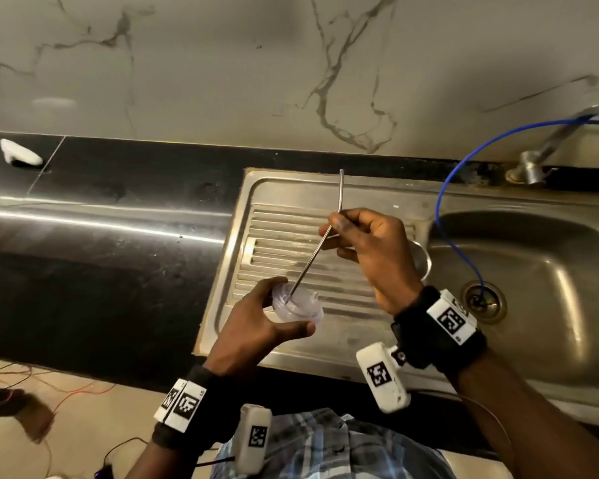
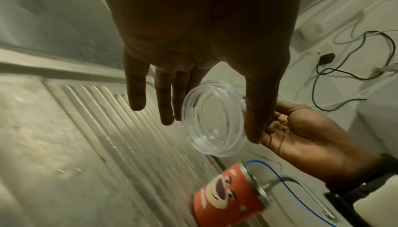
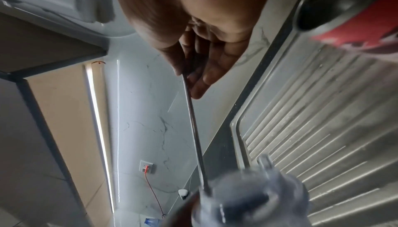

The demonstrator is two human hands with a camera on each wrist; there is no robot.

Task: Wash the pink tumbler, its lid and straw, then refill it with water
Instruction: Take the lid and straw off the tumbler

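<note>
Head view: two hands over the sink drainboard [image 1: 291, 243]. Left hand [image 1: 253, 326] grips one clear lid [image 1: 300, 307] between thumb and fingers. Right hand [image 1: 374, 250] pinches one metal straw [image 1: 325, 233], its lower tip at the lid's hole. One blue hose [image 1: 445, 188] runs into the basin's drain, right of the right hand.

Left wrist view: lid [image 2: 213, 120] held on edge, thumb on its rim, other fingers straight. One pink tumbler [image 2: 228, 195] stands on the drainboard below the hands, contents unseen.

Right wrist view: straw [image 3: 193, 128] pinched by curled fingers; tumbler [image 3: 361, 19] beside the hand, interior dark.
</note>
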